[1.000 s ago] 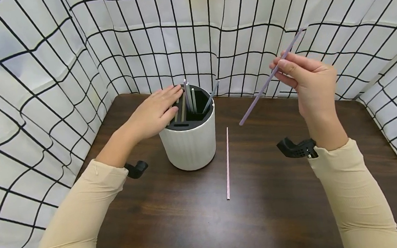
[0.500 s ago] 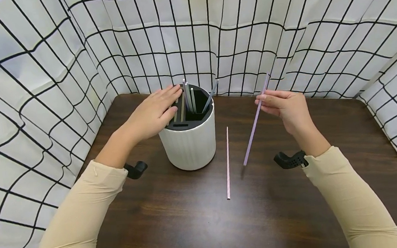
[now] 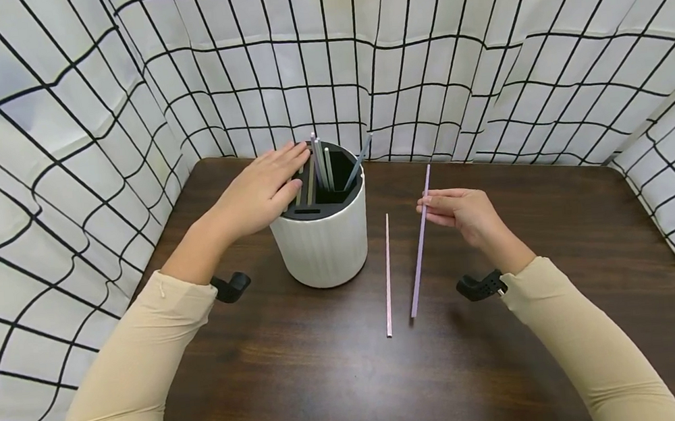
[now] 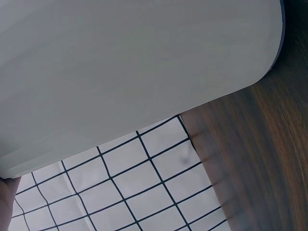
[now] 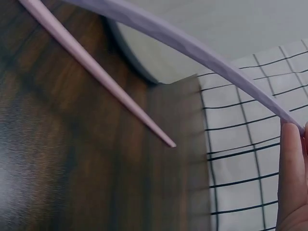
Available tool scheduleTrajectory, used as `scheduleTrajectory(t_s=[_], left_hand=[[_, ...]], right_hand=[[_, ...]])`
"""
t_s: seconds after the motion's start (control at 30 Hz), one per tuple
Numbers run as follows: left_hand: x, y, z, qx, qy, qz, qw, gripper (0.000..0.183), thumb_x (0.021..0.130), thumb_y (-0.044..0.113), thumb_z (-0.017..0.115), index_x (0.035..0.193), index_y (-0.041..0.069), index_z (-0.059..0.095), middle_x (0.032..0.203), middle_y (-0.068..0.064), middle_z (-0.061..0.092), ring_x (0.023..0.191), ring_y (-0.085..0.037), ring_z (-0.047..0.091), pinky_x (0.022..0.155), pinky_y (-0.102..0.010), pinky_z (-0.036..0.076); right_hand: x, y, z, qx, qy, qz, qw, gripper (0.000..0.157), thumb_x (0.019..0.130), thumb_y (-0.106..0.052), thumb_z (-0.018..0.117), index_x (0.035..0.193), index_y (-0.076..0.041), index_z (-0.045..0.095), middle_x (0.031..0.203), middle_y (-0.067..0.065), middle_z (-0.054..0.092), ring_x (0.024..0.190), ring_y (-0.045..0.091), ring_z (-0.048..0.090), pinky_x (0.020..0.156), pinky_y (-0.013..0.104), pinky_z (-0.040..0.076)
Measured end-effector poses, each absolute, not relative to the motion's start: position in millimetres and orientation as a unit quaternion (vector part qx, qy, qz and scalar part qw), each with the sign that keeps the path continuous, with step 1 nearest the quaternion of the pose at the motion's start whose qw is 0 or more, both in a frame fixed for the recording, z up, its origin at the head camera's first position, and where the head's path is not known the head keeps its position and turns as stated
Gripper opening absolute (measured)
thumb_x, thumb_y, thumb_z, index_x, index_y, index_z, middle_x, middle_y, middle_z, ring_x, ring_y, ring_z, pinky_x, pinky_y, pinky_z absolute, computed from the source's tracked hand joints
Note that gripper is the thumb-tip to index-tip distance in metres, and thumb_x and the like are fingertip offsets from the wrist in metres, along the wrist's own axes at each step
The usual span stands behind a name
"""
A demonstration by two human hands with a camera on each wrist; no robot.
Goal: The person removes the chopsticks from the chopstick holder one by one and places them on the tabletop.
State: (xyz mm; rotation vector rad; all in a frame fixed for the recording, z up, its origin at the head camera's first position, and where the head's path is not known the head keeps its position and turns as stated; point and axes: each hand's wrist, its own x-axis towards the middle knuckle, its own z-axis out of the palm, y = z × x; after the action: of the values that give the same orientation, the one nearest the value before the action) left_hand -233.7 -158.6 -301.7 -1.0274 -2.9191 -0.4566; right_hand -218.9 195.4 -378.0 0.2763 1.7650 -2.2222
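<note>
Right hand (image 3: 466, 213): grip pinching long, thin lilac stick (image 3: 420, 250). Left hand (image 3: 263, 189), fingers extended, atop black-topped white cylindrical holder (image 3: 324, 252).

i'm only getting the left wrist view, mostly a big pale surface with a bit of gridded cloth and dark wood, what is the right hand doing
Observer: The right hand pinches a slim pale purple stick near its far end.
Operator: ok and the other one, where is it
Observer: The left hand rests on the black slotted insert at the top of the round white ribbed container.
Operator: anything lying loose
Observer: Yes, a thin pink stick lies on the dark brown wood-grain table, between the container and the purple stick in the head view.
</note>
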Motion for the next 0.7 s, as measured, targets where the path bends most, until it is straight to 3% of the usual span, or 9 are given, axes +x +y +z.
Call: scheduleTrajectory(t_s=[0.17, 0.23, 0.4, 0.5, 0.7], left_hand=[[-233, -158, -301, -0.328, -0.933, -0.146, 0.004, 0.056, 0.107, 0.029, 0.035, 0.157, 0.007, 0.028, 0.166, -0.008, 0.022, 0.156, -0.029, 0.015, 0.129, -0.047, 0.011], [-233, -158, -301, -0.327, -0.934, -0.145, 0.004, 0.055, 0.107, 0.029, 0.035, 0.157, 0.008, 0.028, 0.166, -0.008, 0.022, 0.156, -0.029, 0.015, 0.129, -0.047, 0.011], [-233, -158, -301, -0.325, -0.935, -0.144, 0.006, 0.055, 0.107, 0.029, 0.035, 0.157, 0.008, 0.028, 0.166, -0.008, 0.022, 0.156, -0.030, 0.016, 0.128, -0.047, 0.012], [-233, -158, -302, -0.325, -0.934, -0.147, 0.006, 0.055, 0.107, 0.029, 0.036, 0.157, 0.008, 0.028, 0.166, -0.008, 0.022, 0.156, -0.029, 0.016, 0.128, -0.047, 0.012], [-234, -157, -301, -0.327, -0.934, -0.145, 0.005, 0.055, 0.107, 0.030, 0.036, 0.157, 0.008, 0.028, 0.166, -0.008, 0.022, 0.156, -0.027, 0.015, 0.128, -0.047, 0.012]], right_hand=[[-221, 194, -391, 0.110, 0.631, -0.750, 0.163, 0.015, 0.093, -0.002, 0.066, 0.087, -0.011, 0.077, 0.082, 0.000, 0.078, 0.080, 0.011, 0.076, 0.084, 0.028, 0.059], [-222, 193, -395, 0.112, 0.641, -0.740, 0.169, 0.012, 0.093, -0.003, 0.066, 0.100, -0.005, 0.076, 0.083, -0.001, 0.078, 0.080, 0.010, 0.076, 0.085, 0.028, 0.059], [-228, 192, -410, 0.122, 0.648, -0.728, 0.188, 0.044, 0.096, -0.003, 0.063, 0.135, 0.013, 0.053, 0.082, -0.001, 0.077, 0.080, 0.010, 0.075, 0.084, 0.027, 0.060], [-231, 191, -420, 0.130, 0.647, -0.726, 0.195, 0.048, 0.097, -0.001, 0.060, 0.139, 0.016, 0.047, 0.080, -0.001, 0.076, 0.079, 0.009, 0.075, 0.084, 0.027, 0.060], [-235, 192, -439, 0.140, 0.650, -0.719, 0.203, 0.046, 0.096, -0.001, 0.060, 0.138, 0.015, 0.049, 0.081, -0.003, 0.075, 0.079, 0.008, 0.074, 0.078, 0.023, 0.061]])
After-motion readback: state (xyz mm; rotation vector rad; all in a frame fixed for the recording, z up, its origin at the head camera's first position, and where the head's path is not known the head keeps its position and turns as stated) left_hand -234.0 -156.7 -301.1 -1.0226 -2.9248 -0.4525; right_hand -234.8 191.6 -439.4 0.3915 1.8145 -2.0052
